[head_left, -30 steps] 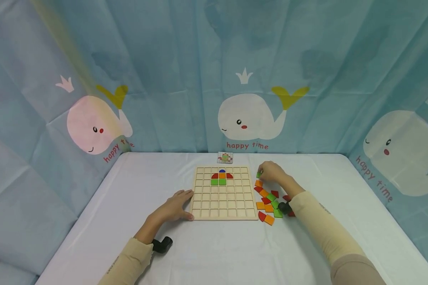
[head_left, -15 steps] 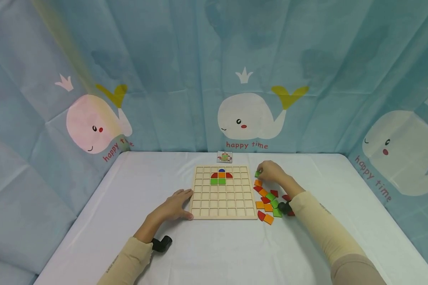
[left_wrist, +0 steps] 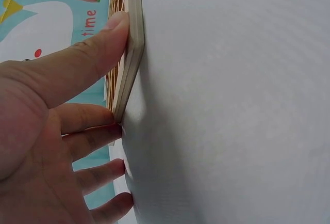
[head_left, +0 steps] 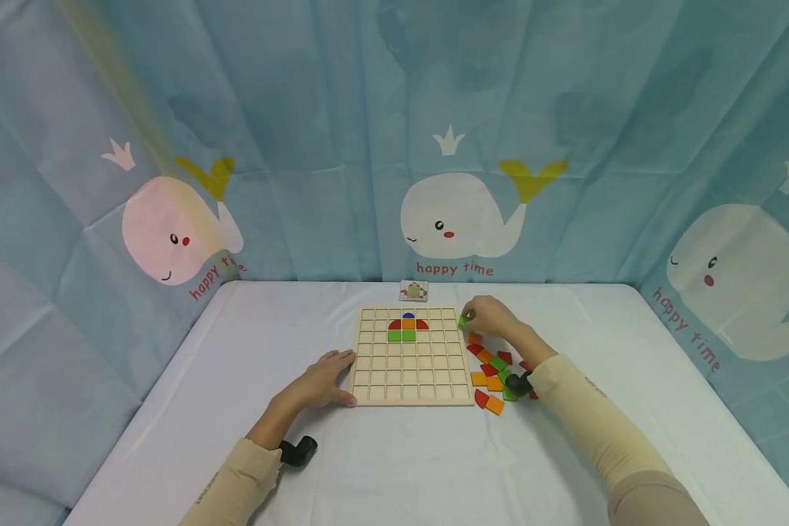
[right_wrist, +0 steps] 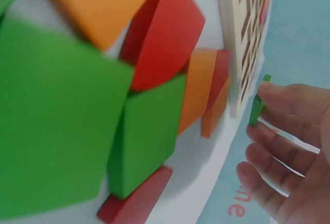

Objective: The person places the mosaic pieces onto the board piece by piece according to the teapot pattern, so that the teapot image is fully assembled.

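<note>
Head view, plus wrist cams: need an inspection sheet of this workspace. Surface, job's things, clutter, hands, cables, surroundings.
Surface: white-covered table, light creases.
Job's things: gridded wooden board bearing one blue tile, one orange tile, two red tiles and two green tiles; picture card beyond its far edge.
Clutter: loose tiles bunched right of the board, red, orange and green; otherwise nothing seen.
Hands: left hand touches the board's left edge; right hand pinches a green tile by its right edge.
Cables: nothing seen.
Surroundings: blue curtain with whale prints and "happy time" lettering.
</note>
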A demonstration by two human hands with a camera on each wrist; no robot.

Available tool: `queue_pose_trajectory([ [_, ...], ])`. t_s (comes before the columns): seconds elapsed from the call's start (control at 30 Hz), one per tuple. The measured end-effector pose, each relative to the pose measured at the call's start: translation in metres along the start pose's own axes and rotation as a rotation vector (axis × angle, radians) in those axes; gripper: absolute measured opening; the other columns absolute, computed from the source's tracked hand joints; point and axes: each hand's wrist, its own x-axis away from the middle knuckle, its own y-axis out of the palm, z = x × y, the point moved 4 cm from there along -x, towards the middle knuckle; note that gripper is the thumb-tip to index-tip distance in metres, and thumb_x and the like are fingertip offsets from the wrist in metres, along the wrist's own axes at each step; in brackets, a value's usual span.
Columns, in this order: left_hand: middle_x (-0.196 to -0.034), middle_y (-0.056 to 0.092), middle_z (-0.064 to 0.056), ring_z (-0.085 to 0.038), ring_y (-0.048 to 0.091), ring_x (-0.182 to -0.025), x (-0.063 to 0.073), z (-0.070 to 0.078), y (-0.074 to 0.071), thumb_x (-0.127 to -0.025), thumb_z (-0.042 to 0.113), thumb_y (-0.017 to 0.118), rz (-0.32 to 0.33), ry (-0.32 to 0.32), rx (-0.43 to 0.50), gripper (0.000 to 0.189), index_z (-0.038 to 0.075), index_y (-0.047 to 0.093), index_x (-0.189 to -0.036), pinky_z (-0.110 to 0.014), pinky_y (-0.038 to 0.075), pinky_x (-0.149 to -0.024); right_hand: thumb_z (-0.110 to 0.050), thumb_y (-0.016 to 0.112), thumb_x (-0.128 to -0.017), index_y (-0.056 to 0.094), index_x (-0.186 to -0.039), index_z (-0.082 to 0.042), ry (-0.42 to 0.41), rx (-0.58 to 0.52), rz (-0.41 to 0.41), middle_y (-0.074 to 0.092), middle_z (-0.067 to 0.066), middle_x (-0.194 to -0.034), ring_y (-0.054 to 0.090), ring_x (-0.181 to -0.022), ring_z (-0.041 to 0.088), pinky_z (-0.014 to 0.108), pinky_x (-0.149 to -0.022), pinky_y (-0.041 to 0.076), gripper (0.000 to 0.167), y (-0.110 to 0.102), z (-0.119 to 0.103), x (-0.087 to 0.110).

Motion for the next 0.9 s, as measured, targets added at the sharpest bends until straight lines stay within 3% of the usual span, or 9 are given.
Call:
queue_pose_trajectory([
  [0.23, -0.157, 0.034, -0.015, -0.042, 0.021, -0.147, 0.0, -0.001, -0.002, -0.072, 0.026, 0.084, -0.003, 0.004, 0.008, 0.093, 0.003, 0.038, -0.149, -0.065, 0.023, -0.115, -0.019, 0.073, -0.087, 0.073, -0.109, -0.002, -0.069, -0.001, -0.003, 0.072, 0.012, -0.104, 0.065, -0.093, 0.024, 0.042, -0.089, 0.055, 0.028, 0.001, -0.02, -0.007],
  [0.53, -0.157, 0.034, -0.014, -0.042, 0.021, -0.147, 0.0, -0.001, 0.0, -0.073, 0.026, 0.084, -0.008, 0.012, 0.012, 0.093, 0.003, 0.037, -0.149, -0.065, 0.024, -0.114, -0.017, 0.072, -0.087, 0.074, -0.107, -0.004, -0.141, 0.045, -0.004, 0.069, 0.009, -0.093, 0.058, -0.08, 0.018, 0.035, -0.079, 0.053, 0.024, 0.007, -0.044, -0.018],
  [0.9, -0.158, 0.034, -0.014, -0.041, 0.021, -0.147, -0.001, -0.001, 0.0, -0.072, 0.026, 0.084, -0.005, 0.0, 0.007, 0.093, 0.004, 0.037, -0.149, -0.066, 0.024, -0.114, -0.018, 0.076, -0.084, 0.074, -0.106, -0.007, -0.164, 0.033, -0.07, 0.069, 0.007, -0.098, 0.062, -0.089, 0.02, 0.038, -0.084, 0.054, 0.025, 0.023, -0.069, -0.025],
])
